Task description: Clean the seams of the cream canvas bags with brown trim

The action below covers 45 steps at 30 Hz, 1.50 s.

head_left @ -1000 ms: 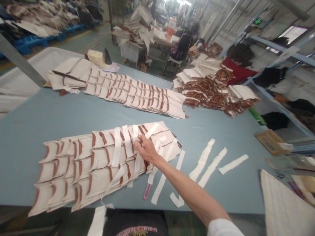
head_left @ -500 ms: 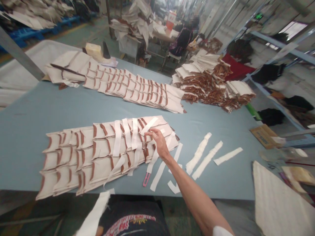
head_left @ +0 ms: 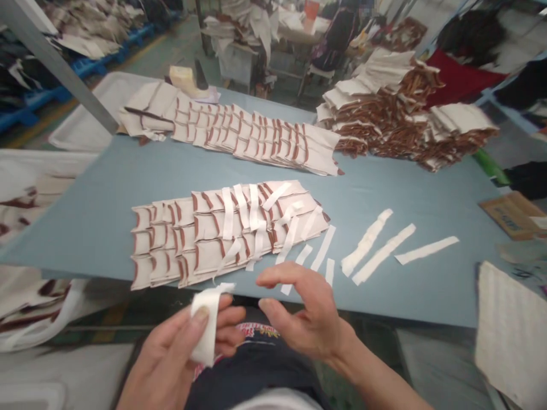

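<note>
Two bare hands meet just in front of the worktop's (head_left: 427,296) near edge, above the person's lap (head_left: 252,378). Taking twelve o'clock as straight ahead of them, the left hand (head_left: 171,347) pinches a white strip (head_left: 207,344), thumb on top, fingers curled behind; whether it is one layer or several I cannot tell. The right hand (head_left: 310,313) holds nothing: its grip is about half spread, thumb well apart from the forefinger and pointing toward the strip.

At eleven o'clock lie overlapping cream panels (head_left: 209,250) edged in brown, with several strips laid loosely across them. Other loose strips (head_left: 370,242) rest bare on the worktop at two o'clock, and a few short ends (head_left: 330,272) sit just beyond the right hand. A second row (head_left: 252,136) is at twelve, a tall heap (head_left: 367,97) at one.

The likeliest trouble, I judge, is the held strip slipping: it hangs from one hand, clear of the worktop, so a slack thumb could drop it in the lap. Its ragged end might shed or snag threads. The right wrist could sweep the short ends over the edge, and a bumped panel could skew the strips on it.
</note>
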Motion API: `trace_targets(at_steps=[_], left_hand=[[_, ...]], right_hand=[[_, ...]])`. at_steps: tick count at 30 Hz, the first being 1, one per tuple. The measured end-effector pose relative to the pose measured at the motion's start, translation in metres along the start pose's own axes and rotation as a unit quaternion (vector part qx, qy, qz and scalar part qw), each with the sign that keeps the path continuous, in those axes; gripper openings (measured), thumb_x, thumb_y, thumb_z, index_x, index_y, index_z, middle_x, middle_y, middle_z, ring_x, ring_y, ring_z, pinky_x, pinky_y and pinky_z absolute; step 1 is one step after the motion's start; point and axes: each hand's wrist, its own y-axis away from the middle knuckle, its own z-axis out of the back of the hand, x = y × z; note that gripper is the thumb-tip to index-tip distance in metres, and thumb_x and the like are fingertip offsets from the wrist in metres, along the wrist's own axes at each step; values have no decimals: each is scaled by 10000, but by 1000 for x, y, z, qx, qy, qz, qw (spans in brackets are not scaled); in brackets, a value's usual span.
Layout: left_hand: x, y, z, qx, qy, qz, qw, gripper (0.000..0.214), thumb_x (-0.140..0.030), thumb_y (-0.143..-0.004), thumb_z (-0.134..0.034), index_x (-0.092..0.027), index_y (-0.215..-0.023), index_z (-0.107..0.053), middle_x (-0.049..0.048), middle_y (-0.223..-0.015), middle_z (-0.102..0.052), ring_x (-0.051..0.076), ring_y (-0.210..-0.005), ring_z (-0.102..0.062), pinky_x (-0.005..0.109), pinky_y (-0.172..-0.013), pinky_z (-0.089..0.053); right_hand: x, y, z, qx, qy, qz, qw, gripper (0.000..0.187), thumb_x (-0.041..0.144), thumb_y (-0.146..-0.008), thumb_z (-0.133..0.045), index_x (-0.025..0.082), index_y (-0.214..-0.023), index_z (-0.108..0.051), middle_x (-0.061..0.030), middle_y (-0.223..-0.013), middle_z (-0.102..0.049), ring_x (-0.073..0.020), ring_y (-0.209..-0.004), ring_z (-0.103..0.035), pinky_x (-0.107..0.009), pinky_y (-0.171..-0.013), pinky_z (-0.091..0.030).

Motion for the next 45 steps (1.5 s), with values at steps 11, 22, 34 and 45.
trace_targets(at_steps=[11, 22, 34, 45], left_hand=[[-4, -23, -57, 12, 146, 50, 988, 257, -187, -1018, -677, -97, -1169, -865, 171, -1283, -870, 281, -1237, -816, 319, -990, -722], [-1, -14, -70, -3, 68, 17, 998, 225, -230, -917, -764, -94, -1034, -899, 160, -1170, -876, 272, -1161, -792, 273, -907, -703], [2, -23, -52, 80, -177, -128, 973, 536, -643, -790, -928, -161, -1023, -929, 119, -1014, -884, 365, -1102, -772, 378, -1024, -594], [4, -35, -28, 166, -276, -172, 931, 620, -764, -959, -734, -208, -685, -718, -19, -560, -527, 148, -538, -455, 268, -543, -410]], right_hand=[[-15, 19, -21, -31, 190, 139, 971, 401, 144, -1021, -725, 328, -1361, -619, -41, -1152, -844, -224, -1006, -764, -375, -979, -632], [-9, 26, -22, 12, 147, 86, 985, 113, 170, -1052, -737, 281, -1047, -718, -25, -929, -817, -215, -827, -749, -378, -772, -523], [1, 24, -27, 3, -81, -126, 989, 281, 376, -1030, -803, 242, -802, -708, -25, -821, -774, -179, -721, -695, -330, -706, -550], [9, 10, -15, 65, -346, -387, 853, 628, 781, -842, -851, 219, -684, -621, 25, -651, -589, -121, -587, -472, -279, -594, -440]])
